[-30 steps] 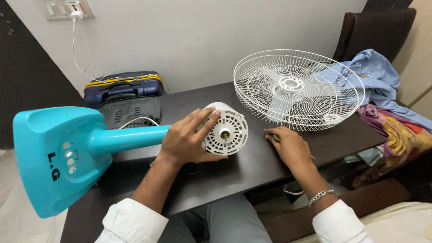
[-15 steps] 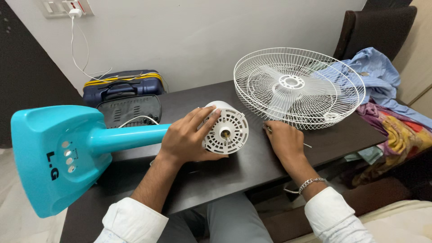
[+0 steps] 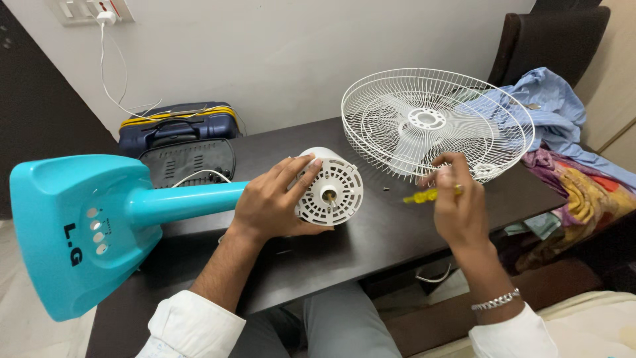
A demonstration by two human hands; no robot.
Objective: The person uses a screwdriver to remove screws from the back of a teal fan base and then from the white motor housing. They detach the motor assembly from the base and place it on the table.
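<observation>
Leftmost, saw a turquoise fan base point(image 3: 73, 225) tipped on its side, with its turquoise pole point(image 3: 185, 201) running rightward across the dark desk point(image 3: 371, 232). Behind it, noted a blue and yellow suitcase point(image 3: 177, 121) against the wall. Next along, found the left hand point(image 3: 271, 202) clenched around the white motor housing point(image 3: 329, 187), grip firm on its rounded side, vented face and bare shaft turned toward the camera. Further right, caught the right hand point(image 3: 457, 205) raised just above the desk edge, grip closed on a small yellow screwdriver point(image 3: 424, 195), tip pointing left toward the housing but well short of touching. Beyond that hand, spotted the white wire fan guard point(image 3: 437, 122) lying flat on the desk, with crumpled clothes point(image 3: 563, 132) heaped at far right.
</observation>
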